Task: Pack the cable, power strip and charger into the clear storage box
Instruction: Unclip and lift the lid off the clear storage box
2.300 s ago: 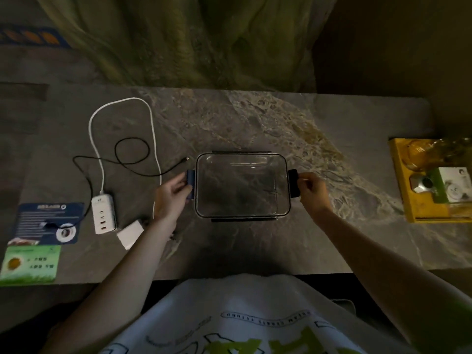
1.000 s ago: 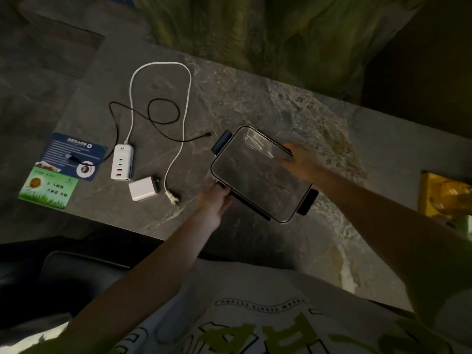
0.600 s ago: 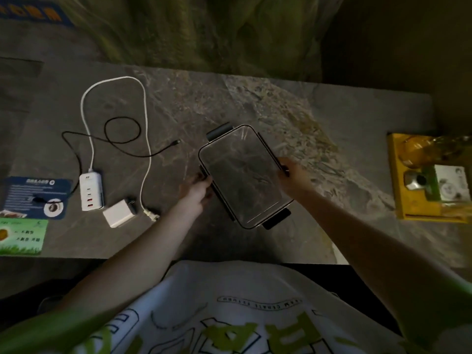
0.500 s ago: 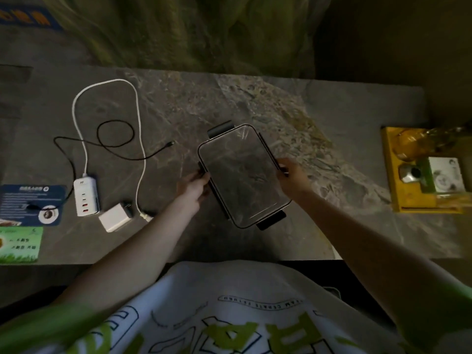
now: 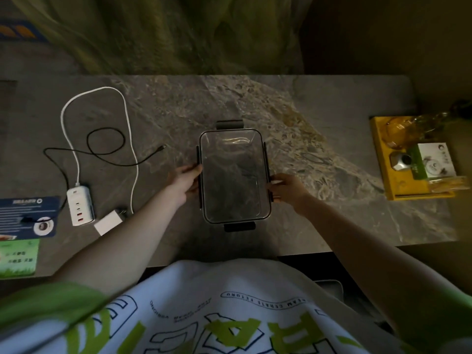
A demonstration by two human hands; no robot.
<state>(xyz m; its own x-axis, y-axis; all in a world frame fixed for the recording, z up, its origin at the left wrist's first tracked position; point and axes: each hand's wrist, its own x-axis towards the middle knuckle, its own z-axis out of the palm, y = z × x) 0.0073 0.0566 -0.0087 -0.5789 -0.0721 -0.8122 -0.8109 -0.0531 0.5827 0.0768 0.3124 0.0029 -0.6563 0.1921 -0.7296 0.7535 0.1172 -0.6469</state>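
Dim domestic interior, seen across a table point(image 5: 332, 213) with a marbled stone-effect top. A home setting is indicated by the green patterned fabric point(image 5: 153, 34) draped beyond the far edge, the yellow tray point(image 5: 380, 154) at the right, in which glassware point(image 5: 408, 131) and a small printed carton point(image 5: 431, 160) are kept, the printed leaflets point(image 5: 23, 215) at the near left, and the household power strip point(image 5: 80, 208) and white charger point(image 5: 107, 223) laid beside them

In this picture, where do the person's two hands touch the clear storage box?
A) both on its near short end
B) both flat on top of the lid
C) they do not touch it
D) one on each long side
D: the left hand and the right hand hold opposite long sides of the clear storage box.
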